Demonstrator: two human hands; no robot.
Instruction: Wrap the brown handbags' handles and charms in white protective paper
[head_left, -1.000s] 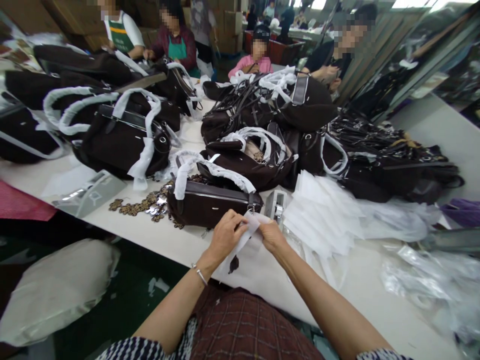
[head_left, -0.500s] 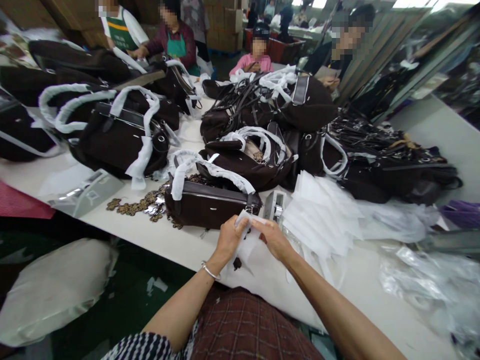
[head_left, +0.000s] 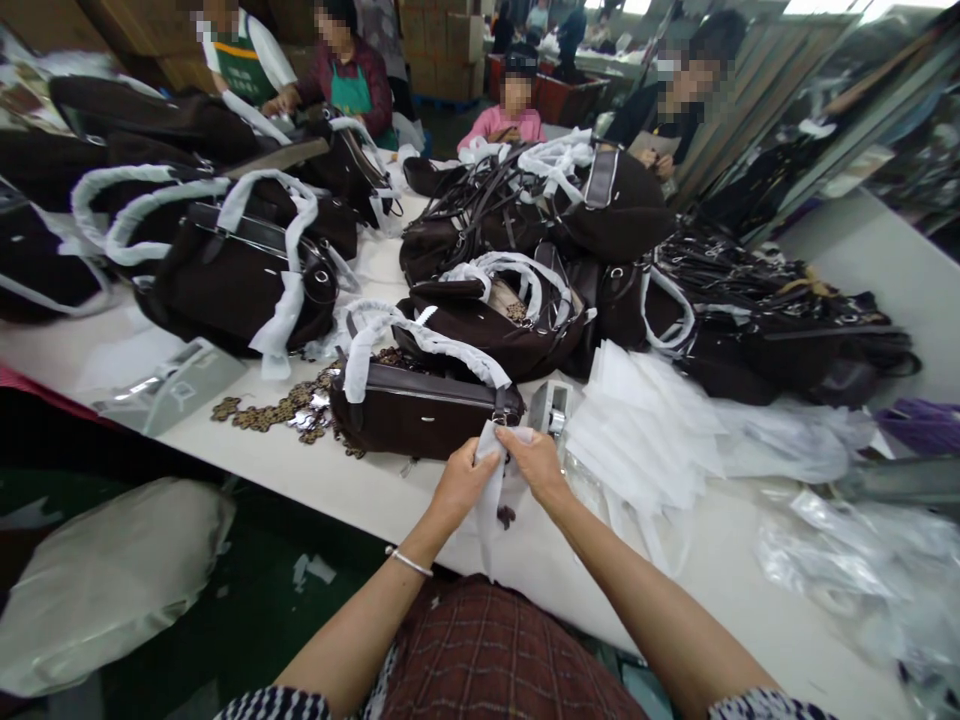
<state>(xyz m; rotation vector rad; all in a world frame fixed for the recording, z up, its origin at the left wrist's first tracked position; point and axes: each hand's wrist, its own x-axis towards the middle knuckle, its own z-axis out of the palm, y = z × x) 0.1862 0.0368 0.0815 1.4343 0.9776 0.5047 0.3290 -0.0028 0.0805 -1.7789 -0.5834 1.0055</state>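
Observation:
A strip of white tissue paper hangs between my hands at the front right corner of a dark brown handbag. My left hand pinches the strip from the left, and my right hand grips its upper end close to the bag's metal ring. The bag's handles are wrapped in white paper. Beneath my fingers dangles a small brown flower-shaped piece. A brown flower-linked chain lies left of the bag. What is folded inside my fingers is partly hidden.
A stack of white paper sheets lies to the right, beside a tape dispenser. Another dispenser stands at left. More brown bags crowd the table behind. Clear plastic bags lie far right. Several people work across the table.
The paper between my hands has gone from spread out to a narrow hanging strip. Both hands have shifted slightly, and the small flower piece has swung to the right.

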